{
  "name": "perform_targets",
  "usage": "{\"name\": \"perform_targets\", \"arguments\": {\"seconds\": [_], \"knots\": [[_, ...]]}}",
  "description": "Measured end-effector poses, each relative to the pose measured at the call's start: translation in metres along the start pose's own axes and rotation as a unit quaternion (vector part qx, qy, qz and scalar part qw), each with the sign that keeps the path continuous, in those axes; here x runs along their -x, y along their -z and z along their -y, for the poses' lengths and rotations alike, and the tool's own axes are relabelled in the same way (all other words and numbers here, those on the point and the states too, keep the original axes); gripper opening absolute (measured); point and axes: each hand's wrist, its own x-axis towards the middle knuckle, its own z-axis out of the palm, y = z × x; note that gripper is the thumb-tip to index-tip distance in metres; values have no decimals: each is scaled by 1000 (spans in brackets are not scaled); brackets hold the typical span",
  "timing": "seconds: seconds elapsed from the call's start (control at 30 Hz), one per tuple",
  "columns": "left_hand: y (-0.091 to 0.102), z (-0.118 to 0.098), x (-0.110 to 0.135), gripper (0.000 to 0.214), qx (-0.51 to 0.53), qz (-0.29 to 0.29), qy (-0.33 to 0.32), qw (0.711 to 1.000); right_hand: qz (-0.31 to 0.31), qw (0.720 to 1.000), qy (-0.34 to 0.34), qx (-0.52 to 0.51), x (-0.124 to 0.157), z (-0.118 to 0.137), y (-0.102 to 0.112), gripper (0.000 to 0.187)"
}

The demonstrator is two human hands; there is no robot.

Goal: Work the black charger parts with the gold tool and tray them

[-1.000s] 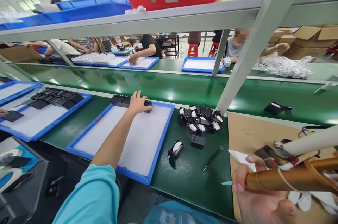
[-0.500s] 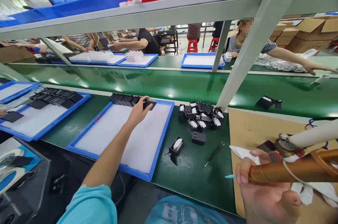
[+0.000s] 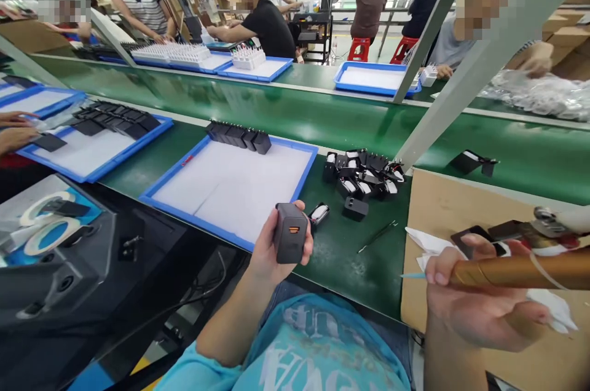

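My left hand [image 3: 265,259] is closed around a black power adapter [image 3: 290,243] in front of my body. One face of it, with a small orange-lined USB port, is turned up toward me. Over on the right, my right hand [image 3: 470,305] is closed on a gold cylindrical tool [image 3: 511,271] with a pale blue pointed tip [image 3: 413,276] facing left. Beyond my left hand lies a blue-rimmed white tray [image 3: 203,185], with a row of black adapters [image 3: 239,136] along its far edge. Partly behind the held adapter is an opened adapter [image 3: 319,214] with white inside.
A pile of open adapters [image 3: 364,173], a closed black adapter [image 3: 355,208] and tweezers [image 3: 378,236] lie on the green bench. Cardboard [image 3: 426,194] covers its right side. A slanted post [image 3: 428,126] rises behind. Another person's hands [image 3: 16,133] are at the left tray.
My left hand has come back from the row in the tray and now holds an adapter near my body. My right hand keeps the gold tool. The view has tilted down.
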Motion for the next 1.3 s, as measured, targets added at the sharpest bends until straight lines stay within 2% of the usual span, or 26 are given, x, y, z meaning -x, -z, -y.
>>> {"name": "perform_targets", "arguments": {"seconds": [0.2, 0.5, 0.97, 1.3], "knots": [[2, 1, 3, 44, -51, 39, -17, 998, 4, 1000, 0, -8, 3, 2, 4, 43], [10, 0, -1, 40, -64, 126, -68, 988, 13, 1000, -2, -8, 3, 4, 6, 44], [17, -9, 1, 41, -102, 168, -72, 978, 23, 1000, 5, -9, 4, 5, 4, 44], [23, -19, 2, 44, -201, 194, -71, 958, 8, 1000, 1, 12, 6, 6, 3, 43]]}}
